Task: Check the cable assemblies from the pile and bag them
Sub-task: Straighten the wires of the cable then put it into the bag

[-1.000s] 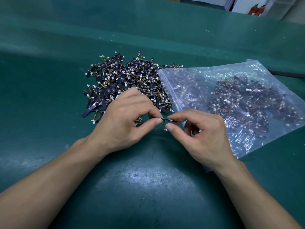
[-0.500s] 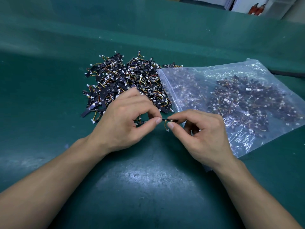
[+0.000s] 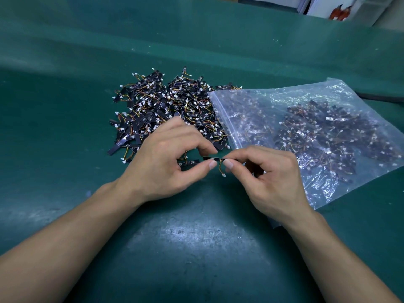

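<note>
Thin black strip cable assembly (image 3: 211, 158) with short orange-yellow wires is held between both hands, near middle of scene. Left hand (image 3: 166, 158) pinches its left end between thumb and forefinger. Right hand (image 3: 269, 178) pinches the right end the same way, other fingers curled in. Wires loop down from the right end, and a tiny white plastic connector (image 3: 223, 175) dangles between the two thumbs. A second black strip (image 3: 189, 162) lies flat under the left hand's fingers. Just beyond the hands is a loose pile (image 3: 161, 110) of the same black assemblies, with tangled wires and white plugs. Right of the pile, touching its edge, a clear plastic zip bag (image 3: 328, 99) lies flat with many assemblies inside; cannot tell if it is sealed. Everything sits on a dark green table mat (image 3: 196, 248). Far right corner has blurred orange-red items (image 3: 338, 13), too unclear to identify.
</note>
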### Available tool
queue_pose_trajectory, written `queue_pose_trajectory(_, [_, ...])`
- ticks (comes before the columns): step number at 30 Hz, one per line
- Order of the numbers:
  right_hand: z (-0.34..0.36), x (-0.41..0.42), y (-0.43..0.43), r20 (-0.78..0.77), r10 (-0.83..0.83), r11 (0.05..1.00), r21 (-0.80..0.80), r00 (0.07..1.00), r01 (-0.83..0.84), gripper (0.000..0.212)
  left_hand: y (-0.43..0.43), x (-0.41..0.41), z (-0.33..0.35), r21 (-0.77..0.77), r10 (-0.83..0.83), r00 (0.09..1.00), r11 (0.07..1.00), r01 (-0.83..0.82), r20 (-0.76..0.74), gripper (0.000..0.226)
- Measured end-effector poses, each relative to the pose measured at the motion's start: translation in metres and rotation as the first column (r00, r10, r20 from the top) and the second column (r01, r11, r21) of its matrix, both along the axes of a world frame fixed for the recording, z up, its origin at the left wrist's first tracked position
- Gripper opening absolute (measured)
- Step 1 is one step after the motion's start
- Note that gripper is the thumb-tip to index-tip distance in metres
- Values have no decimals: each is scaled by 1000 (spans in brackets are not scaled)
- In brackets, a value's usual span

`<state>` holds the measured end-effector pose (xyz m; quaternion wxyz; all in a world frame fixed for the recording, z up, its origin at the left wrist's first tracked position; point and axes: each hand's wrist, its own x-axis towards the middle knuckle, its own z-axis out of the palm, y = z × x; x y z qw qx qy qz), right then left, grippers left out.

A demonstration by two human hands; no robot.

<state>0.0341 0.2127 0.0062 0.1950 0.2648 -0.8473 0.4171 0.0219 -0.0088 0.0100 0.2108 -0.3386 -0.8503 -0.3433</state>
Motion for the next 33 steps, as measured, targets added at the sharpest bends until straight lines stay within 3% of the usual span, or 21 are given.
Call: queue_pose_trajectory(33, [0,3,-2,69,-38,999,-2,997,39,8,0,-1,-2,-23,-13,1000,1000,13,-4,10])
